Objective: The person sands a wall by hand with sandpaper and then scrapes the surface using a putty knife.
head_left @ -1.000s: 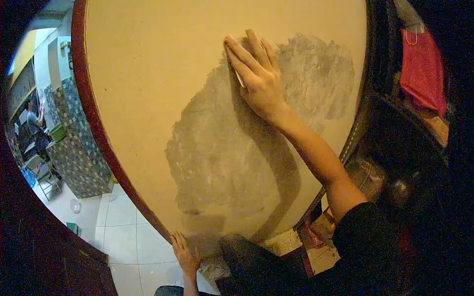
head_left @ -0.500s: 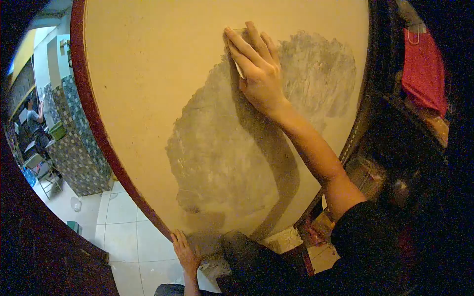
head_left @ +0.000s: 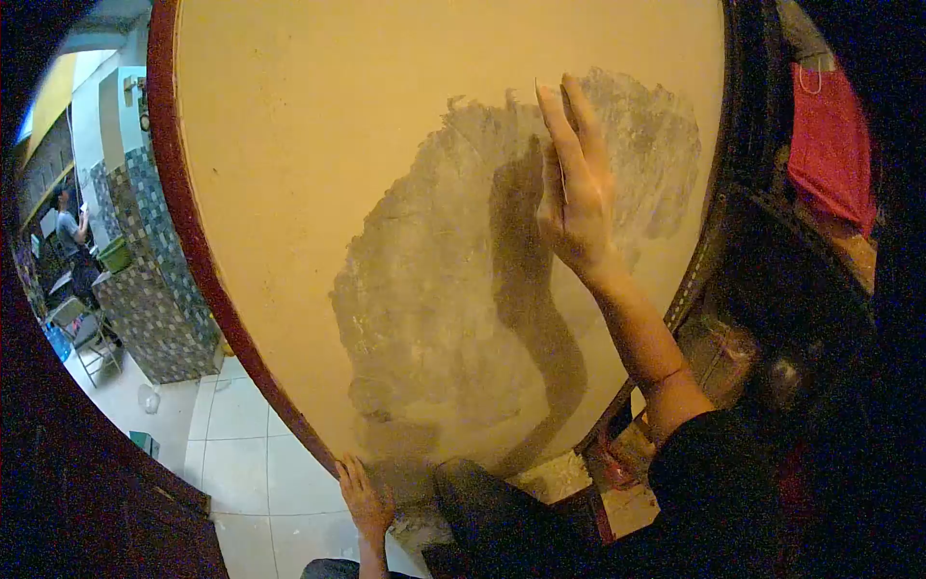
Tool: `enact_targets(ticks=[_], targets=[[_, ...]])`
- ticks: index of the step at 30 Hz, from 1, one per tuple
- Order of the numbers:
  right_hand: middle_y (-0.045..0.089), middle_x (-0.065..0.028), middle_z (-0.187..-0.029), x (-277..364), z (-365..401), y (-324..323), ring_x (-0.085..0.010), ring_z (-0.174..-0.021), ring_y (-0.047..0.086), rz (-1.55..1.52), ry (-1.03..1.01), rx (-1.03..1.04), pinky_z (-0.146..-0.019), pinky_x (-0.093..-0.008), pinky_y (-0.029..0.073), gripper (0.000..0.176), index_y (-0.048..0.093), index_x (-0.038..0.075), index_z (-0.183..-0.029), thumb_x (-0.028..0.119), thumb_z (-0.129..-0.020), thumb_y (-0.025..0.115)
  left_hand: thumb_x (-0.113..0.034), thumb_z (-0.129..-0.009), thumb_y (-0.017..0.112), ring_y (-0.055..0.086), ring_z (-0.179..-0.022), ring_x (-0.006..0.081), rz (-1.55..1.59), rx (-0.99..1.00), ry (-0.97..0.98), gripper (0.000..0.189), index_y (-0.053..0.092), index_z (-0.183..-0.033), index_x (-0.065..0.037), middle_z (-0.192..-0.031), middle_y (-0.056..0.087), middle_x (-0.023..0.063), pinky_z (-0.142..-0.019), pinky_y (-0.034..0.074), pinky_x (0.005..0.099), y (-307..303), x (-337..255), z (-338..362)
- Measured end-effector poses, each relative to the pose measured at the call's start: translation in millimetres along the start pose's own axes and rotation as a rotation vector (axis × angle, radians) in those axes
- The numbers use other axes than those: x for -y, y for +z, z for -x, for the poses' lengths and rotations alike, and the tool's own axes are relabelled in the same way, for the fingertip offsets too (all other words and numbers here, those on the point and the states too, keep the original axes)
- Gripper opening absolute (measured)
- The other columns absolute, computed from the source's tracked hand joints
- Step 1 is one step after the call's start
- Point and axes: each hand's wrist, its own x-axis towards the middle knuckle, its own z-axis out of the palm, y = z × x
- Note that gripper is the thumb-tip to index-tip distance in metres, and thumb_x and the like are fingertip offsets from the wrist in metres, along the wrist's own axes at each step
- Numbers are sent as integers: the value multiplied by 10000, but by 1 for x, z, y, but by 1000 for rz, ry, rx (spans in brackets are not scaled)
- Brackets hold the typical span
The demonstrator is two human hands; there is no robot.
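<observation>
My right hand [head_left: 582, 193] is raised against a yellow wall [head_left: 280, 193], fingers stretched upward along a thin flat plate [head_left: 553, 179]. Only the plate's pale edge shows beside the fingers, so its exact kind is hard to make out. Under and around this hand spreads a rough grey patch [head_left: 434, 280] on the wall, partly darkened by the arm's shadow. Low on the left, my left hand [head_left: 367, 497] lies with extended fingers on the wall beside its dark red edge trim [head_left: 246, 338]; I see nothing held in it.
Beyond the wall's left edge are a tiled floor [head_left: 241, 463], a mosaic-covered partition [head_left: 159, 318], a folding chair [head_left: 87, 338] and another person [head_left: 72, 227]. A red cloth [head_left: 830, 145] hangs at the right above dark clutter. My knee [head_left: 492, 502] is close to the wall's base.
My right hand has moved right and somewhat down across the grey patch with the thin flat plate, turning more upright. My left hand stays at the wall's lower left edge.
</observation>
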Motion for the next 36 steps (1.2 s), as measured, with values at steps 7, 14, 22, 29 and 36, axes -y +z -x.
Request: enact_targets(ticks=[7, 14, 22, 29, 36], targets=[[557, -161, -1312, -11, 0, 13, -322, -1122, 556, -16, -61, 25, -933, -366, 460, 397, 581, 26, -1264, -37, -873, 552, -151, -730, 648, 137, -1418, 463, 13, -40, 52, 875, 204, -1459, 42, -1545, 168, 244, -1152, 185, 516, 15, 13, 1], [608, -124, -1248, -15, -2, 34, -303, -988, 582, 48, -121, -55, -856, -362, 497, 370, 627, 43, -1209, 5, -841, 628, -159, -724, 681, 128, -1426, 443, 34, -48, 35, 895, 216, -1465, 30, -1555, 166, 215, -1144, 203, 511, 17, 14, 2], [605, -112, -1247, -18, 1, 60, -314, -947, 553, 0, -205, -111, -848, -372, 486, 392, 653, 56, -1151, 76, -763, 699, -169, -756, 670, 150, -1422, 437, 7, -69, 54, 863, 221, -1468, 21, -1553, 176, 210, -1134, 221, 514, 13, 12, 2], [603, -82, -1264, -8, -2, 61, -278, -932, 531, -8, -165, -140, -833, -352, 463, 518, 667, 60, -1147, -66, -645, 692, -166, -751, 671, 156, -1416, 446, 12, -53, 46, 865, 223, -1465, 28, -1546, 183, 221, -1131, 225, 518, 13, 11, 1], [606, -87, -1255, -7, -2, 66, -279, -932, 528, 27, -164, -142, -841, -346, 455, 554, 659, 37, -1151, -74, -608, 683, -166, -726, 682, 163, -1414, 447, 10, -68, 60, 894, 220, -1463, 38, -1547, 170, 227, -1135, 226, 517, 14, 11, 1]])
